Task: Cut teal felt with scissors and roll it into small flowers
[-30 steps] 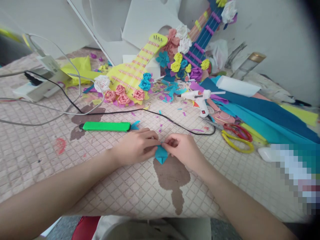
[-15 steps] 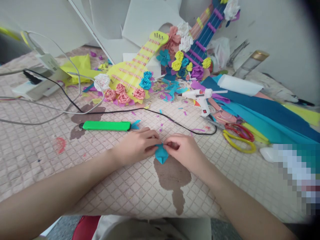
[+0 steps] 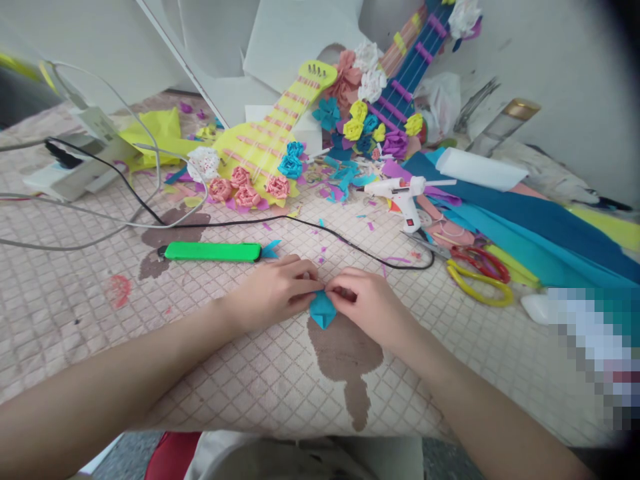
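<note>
A small folded piece of blue paper [image 3: 323,311] is held between both hands over the quilted tablecloth, its pointed end toward me. My left hand [image 3: 280,291] pinches its upper left edge. On the other side, my right hand [image 3: 367,300] grips the upper right edge between thumb and forefinger. The fingertips of the two hands nearly meet at the top of the paper and cover that edge. Just beyond my left hand lies a green cutter [image 3: 214,251], with a blue scrap at its right end.
A white glue gun [image 3: 407,200] and red and yellow scissors [image 3: 480,277] lie at the right, near blue paper sheets [image 3: 545,227]. Behind stands a yellow paper guitar [image 3: 257,150] with paper flowers. A black cable [image 3: 300,220] crosses beyond my hands; a power strip [image 3: 70,173] sits left.
</note>
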`<action>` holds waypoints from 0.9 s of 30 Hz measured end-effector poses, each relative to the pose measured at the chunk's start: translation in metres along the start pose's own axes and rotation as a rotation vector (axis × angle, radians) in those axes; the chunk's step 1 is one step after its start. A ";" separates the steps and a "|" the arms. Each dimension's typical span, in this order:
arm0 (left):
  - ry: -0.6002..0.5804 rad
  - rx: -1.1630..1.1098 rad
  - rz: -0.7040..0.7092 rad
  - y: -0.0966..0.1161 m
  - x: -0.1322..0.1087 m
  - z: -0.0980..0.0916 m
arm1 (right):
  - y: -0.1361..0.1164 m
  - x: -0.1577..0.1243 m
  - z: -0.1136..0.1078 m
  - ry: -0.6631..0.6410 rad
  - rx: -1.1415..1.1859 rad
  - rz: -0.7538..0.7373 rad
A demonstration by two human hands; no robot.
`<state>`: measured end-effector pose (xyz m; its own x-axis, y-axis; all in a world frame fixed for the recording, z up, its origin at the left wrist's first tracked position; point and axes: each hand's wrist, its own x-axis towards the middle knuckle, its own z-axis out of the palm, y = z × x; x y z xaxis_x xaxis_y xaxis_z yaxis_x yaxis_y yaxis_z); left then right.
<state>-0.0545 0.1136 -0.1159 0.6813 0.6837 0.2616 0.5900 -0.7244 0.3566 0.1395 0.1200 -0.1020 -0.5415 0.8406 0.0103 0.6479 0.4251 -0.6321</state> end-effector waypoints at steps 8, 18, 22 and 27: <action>-0.003 -0.012 -0.009 0.000 0.000 0.000 | 0.000 0.001 0.001 -0.001 0.013 -0.005; -0.007 -0.034 0.020 0.002 0.001 -0.006 | 0.002 0.000 0.000 -0.011 0.017 -0.018; -0.013 -0.025 0.026 0.001 0.002 -0.005 | 0.001 0.000 0.000 -0.009 0.027 -0.013; -0.003 -0.027 0.022 0.000 0.001 -0.003 | 0.001 0.000 0.001 -0.021 0.036 -0.011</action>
<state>-0.0555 0.1143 -0.1128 0.6951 0.6676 0.2667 0.5633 -0.7363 0.3750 0.1397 0.1206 -0.1033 -0.5599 0.8285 0.0013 0.6224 0.4217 -0.6594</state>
